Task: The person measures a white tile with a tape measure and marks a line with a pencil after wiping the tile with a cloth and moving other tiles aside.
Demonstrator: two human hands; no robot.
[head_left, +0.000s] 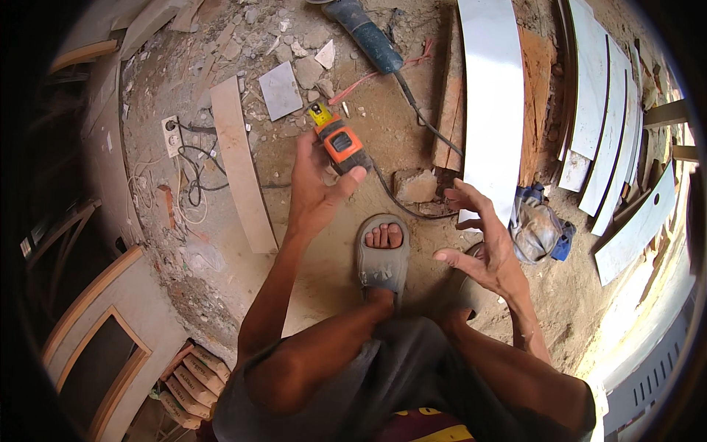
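Note:
My left hand (318,180) is closed round an orange and black tape measure (342,144), its thumb along the lower black end. A short piece of yellow blade (319,113) sticks out at the top. My right hand (486,247) is raised with its fingers apart and curved, holding nothing. It is nearest to a long white tile strip (492,88) standing out bright beside it. Beyond the tape measure lies a teal angle grinder (364,37), its cord (423,118) running down past my hands. A beige tile strip (241,166) lies left of my left arm.
A small grey tile piece (280,91) lies among broken rubble (305,70). Several tile strips (593,96) are stacked at the right. A plastic bag (535,230) sits by my right foot. A power socket strip (171,136) with cables is at the left, stacked sacks (195,387) lower left.

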